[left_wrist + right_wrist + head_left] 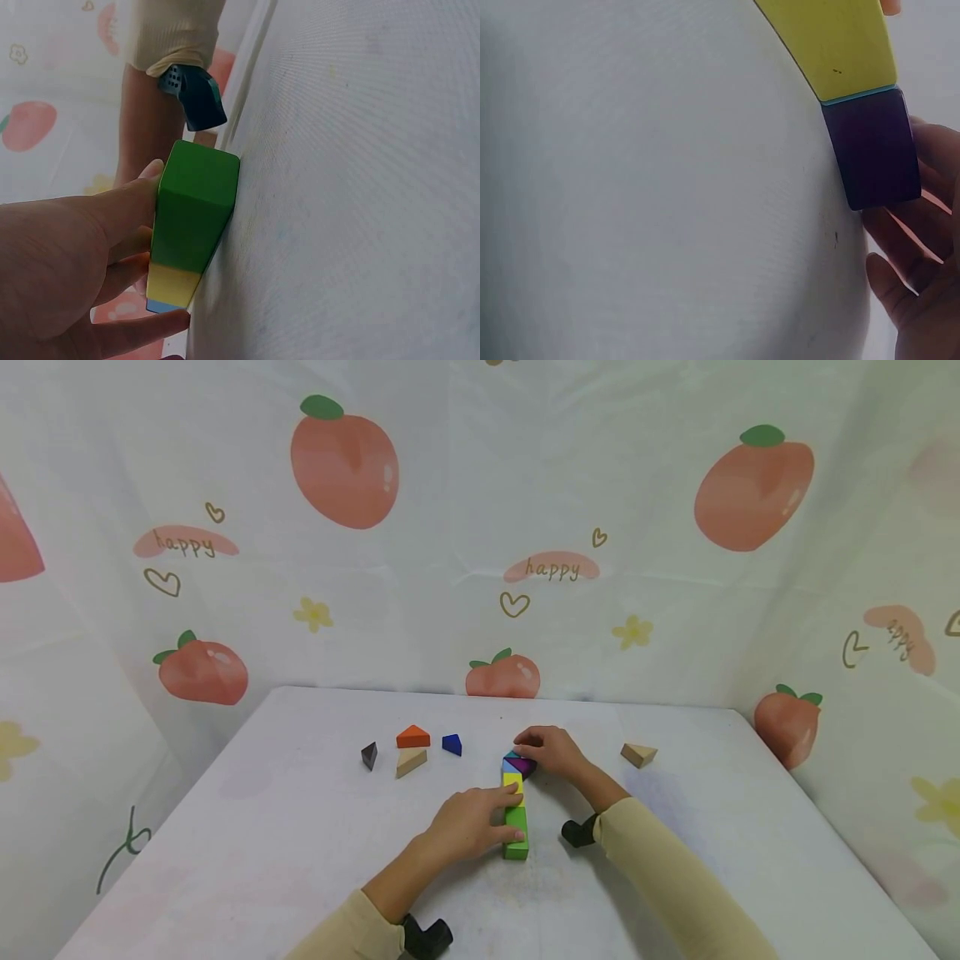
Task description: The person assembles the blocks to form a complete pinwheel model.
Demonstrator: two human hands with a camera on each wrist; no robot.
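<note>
A row of blocks runs away from me on the white table. Nearest is a green block (516, 846), then a yellow block (512, 780), then a light blue block (507, 767), a purple triangular block (520, 765) and a teal block (511, 754) at the far end. My left hand (463, 823) lies along the row's left side. Its thumb rests on the green block and a finger reaches over the yellow one. From the right, my right hand (557, 750) touches the far end beside the purple and teal blocks, its fingers loosely extended in the right wrist view.
Left of the row lie an orange triangular block (412, 737), a natural wood triangle (411, 762), a dark grey block (369, 756) and a dark blue block (452, 744). Another wood triangle (639, 754) sits to the right. A fruit-printed curtain (450, 610) hangs behind the table.
</note>
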